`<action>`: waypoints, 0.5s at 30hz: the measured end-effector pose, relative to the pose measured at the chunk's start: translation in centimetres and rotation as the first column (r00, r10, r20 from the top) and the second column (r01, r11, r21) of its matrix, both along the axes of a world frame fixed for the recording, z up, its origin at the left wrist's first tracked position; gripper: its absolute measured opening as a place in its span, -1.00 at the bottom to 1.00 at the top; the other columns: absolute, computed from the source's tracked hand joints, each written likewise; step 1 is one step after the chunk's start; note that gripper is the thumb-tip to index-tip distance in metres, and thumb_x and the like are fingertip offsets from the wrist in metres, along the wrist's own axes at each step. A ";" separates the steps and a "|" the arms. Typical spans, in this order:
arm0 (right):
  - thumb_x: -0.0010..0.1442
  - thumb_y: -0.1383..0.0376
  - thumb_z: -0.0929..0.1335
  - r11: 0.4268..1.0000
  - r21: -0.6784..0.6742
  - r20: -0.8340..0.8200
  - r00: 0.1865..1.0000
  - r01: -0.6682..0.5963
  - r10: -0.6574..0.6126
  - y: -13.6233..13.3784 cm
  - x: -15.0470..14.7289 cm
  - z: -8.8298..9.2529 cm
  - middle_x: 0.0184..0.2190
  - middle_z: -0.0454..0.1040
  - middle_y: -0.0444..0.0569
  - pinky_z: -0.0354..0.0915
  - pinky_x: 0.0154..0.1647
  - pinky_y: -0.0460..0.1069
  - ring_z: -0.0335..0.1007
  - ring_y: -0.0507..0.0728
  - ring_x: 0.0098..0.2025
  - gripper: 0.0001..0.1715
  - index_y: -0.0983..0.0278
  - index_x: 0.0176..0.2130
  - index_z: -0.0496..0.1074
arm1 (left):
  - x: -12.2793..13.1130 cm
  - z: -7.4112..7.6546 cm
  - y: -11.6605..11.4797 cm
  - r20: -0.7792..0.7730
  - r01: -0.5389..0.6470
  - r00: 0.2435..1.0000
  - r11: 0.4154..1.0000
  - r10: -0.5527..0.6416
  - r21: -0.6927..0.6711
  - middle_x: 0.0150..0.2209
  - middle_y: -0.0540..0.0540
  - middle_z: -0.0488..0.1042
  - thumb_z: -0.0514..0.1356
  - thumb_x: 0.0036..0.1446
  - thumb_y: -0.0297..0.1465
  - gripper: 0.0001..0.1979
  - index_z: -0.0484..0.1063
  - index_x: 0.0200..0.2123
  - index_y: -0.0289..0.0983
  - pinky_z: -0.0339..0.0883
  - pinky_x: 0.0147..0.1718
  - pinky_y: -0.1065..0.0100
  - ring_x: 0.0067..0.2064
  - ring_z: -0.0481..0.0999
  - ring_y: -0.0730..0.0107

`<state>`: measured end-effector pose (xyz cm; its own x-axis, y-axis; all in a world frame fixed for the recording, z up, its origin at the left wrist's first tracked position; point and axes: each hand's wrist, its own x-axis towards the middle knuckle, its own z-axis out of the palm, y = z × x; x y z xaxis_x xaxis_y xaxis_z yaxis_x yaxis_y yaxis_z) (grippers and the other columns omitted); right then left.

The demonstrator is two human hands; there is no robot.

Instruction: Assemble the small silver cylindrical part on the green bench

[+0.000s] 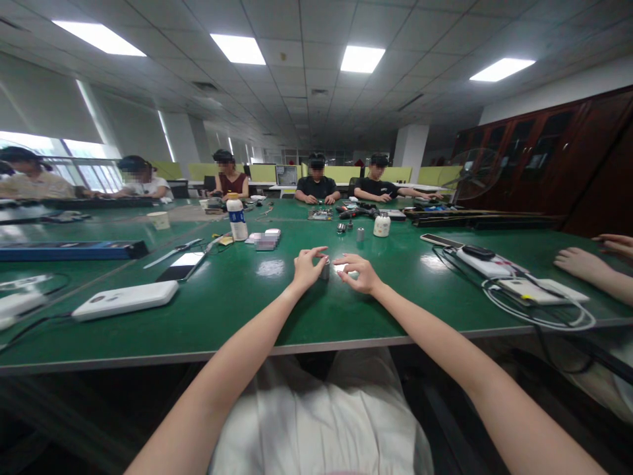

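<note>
At the far left of the green table a white flat device is laid near the edge, and a dark phone lies a little behind it; both are kept out of the working area, probably so that the middle stays free. Further back a white bottle with a blue label is stood upright, within reach but well apart from the hands.

In the middle, the left hand is rested on the table with its fingers curled narrowly around a small grey cylinder, which is pinched between thumb and fingertips. The small grey cylinder stands on the table surface, just between the two hands. It seems to be held so, low and close to the body, in order that it can be steadied. The right hand is placed just beside it, the fingers bent and half closed; whether it touches the cylinder cannot be told.

Behind, a white jar is set upright. At the right, a white power strip with looped cables is laid, and another person's hand is rested flat on the table.
</note>
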<state>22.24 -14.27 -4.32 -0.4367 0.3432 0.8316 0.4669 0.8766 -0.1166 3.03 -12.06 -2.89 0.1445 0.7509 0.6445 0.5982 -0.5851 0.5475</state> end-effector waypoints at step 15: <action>0.21 0.26 0.34 1.000 0.008 0.009 1.000 -0.004 0.004 0.0 0.0 0.1 -0.20 0.61 0.00 0.34 0.10 0.21 0.53 0.18 -0.10 -0.67 0.21 -0.57 0.44 | -3.1 -0.3 1.6 -0.034 -0.275 0.962 0.953 0.273 -0.130 -0.27 -0.06 0.64 0.23 0.15 -0.38 -0.81 0.53 -0.15 -0.13 0.15 0.02 0.09 0.06 0.42 0.08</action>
